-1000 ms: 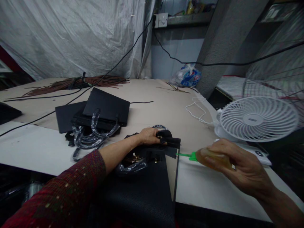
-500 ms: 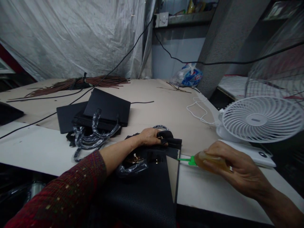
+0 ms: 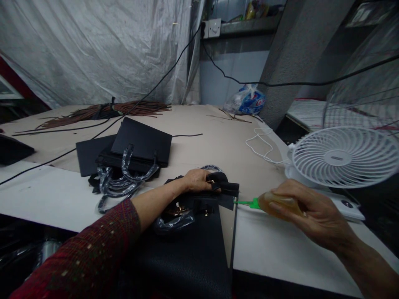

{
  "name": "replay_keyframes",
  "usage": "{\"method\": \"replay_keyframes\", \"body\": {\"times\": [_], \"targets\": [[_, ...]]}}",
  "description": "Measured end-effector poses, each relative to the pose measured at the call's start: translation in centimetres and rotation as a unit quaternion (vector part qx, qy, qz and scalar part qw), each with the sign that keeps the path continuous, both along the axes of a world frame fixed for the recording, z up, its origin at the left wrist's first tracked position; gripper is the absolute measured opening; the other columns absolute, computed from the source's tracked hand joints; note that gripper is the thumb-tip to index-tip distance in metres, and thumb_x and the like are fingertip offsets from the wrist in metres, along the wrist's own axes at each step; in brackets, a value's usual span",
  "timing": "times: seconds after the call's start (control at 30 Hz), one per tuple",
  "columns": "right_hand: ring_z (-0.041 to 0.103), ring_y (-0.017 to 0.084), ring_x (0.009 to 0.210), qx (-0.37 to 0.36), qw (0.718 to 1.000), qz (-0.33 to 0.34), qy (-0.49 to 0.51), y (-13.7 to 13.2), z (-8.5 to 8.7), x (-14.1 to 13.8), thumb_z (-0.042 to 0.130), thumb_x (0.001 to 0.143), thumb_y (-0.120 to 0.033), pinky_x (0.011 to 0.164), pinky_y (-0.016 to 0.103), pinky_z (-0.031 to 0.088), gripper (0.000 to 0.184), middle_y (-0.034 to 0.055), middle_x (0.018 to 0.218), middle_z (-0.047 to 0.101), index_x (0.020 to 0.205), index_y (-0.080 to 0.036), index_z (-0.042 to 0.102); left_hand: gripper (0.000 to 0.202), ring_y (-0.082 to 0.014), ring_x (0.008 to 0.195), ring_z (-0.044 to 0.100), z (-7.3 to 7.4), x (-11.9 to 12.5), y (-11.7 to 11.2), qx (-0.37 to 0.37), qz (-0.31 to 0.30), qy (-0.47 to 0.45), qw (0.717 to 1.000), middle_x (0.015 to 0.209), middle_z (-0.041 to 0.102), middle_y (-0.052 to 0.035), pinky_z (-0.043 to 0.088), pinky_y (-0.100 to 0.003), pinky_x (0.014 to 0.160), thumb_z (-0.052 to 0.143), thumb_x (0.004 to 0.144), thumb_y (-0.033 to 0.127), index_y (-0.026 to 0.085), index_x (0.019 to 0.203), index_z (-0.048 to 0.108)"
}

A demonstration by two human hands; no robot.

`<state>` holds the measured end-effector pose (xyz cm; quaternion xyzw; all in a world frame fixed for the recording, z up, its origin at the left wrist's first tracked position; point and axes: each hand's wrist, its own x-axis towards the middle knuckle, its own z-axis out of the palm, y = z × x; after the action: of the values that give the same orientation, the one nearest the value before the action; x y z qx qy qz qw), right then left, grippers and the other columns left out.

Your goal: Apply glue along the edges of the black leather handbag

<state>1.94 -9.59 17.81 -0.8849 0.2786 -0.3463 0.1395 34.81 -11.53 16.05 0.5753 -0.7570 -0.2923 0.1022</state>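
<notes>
My right hand [image 3: 307,211] is wrapped round a squeeze bottle [image 3: 277,204] of amber liquid with a green nozzle. The nozzle's thin tip meets the upper right edge of a black leather handbag [image 3: 187,253], beside a beige strip [image 3: 227,232] that shows along that side. Across the bag's top lies my left hand [image 3: 198,180], closed on the folded black flap [image 3: 218,179]; its fingertips are partly hidden. Gold-coloured metal fittings and a plastic-wrapped handle [image 3: 174,222] are on the bag's front, below my left forearm.
Several black bag pieces with plastic-wrapped handles [image 3: 140,145] are piled at left. Behind them lies a bundle of brown cords [image 3: 131,109]. A white fan [image 3: 338,158] and a white phone-like object [image 3: 346,205] are at right. A black cable [image 3: 165,77] hangs across the left side.
The nozzle tip has shifted slightly up along the bag's right edge, with my right hand moving up a little. My left hand stays in place.
</notes>
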Motion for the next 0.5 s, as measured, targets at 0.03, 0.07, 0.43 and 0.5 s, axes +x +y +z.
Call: {"method": "replay_keyframes", "body": {"times": [0.03,0.07,0.43,0.5], "targets": [[0.061,0.014,0.072,0.001,1.0,0.0,0.001,0.1,0.0,-0.1,0.069,0.091,-0.038,0.058,0.03,0.05,0.015,-0.0013,0.086,0.065,0.104,-0.03,0.065,0.051,-0.0237,0.084,0.064,0.0,0.0,0.0,0.0,0.0,0.001,1.0,0.083,0.069,-0.0025,0.043,-0.036,0.074,0.07,0.07,0.066,0.027,0.101,0.074],[0.061,0.014,0.072,0.0,1.0,-0.002,0.001,0.1,0.1,-0.1,0.069,0.091,-0.039,0.058,0.03,0.05,0.016,-0.0012,0.086,0.065,0.104,-0.03,0.065,0.051,-0.0236,0.083,0.064,0.0,0.0,0.0,0.0,0.001,0.001,1.0,0.082,0.069,-0.0026,0.043,-0.036,0.074,0.07,0.07,0.066,0.026,0.102,0.074],[0.061,0.013,0.072,0.025,1.0,-0.001,-0.002,0.8,0.4,-0.1,0.068,0.093,-0.041,0.058,0.03,0.05,0.015,-0.0021,0.086,0.064,0.102,-0.03,0.064,0.049,-0.0221,0.082,0.064,0.1,0.0,0.1,0.001,0.003,-0.001,1.0,0.081,0.069,-0.001,0.043,-0.034,0.072,0.07,0.07,0.067,0.027,0.096,0.074],[0.061,0.013,0.072,0.025,1.0,0.0,-0.005,1.2,0.2,-0.2,0.068,0.093,-0.039,0.058,0.029,0.05,0.015,-0.0018,0.086,0.064,0.103,-0.029,0.064,0.049,-0.0227,0.084,0.064,0.2,0.0,0.1,0.001,0.006,-0.002,1.0,0.081,0.069,-0.0015,0.043,-0.034,0.073,0.07,0.07,0.067,0.026,0.095,0.073]]}}
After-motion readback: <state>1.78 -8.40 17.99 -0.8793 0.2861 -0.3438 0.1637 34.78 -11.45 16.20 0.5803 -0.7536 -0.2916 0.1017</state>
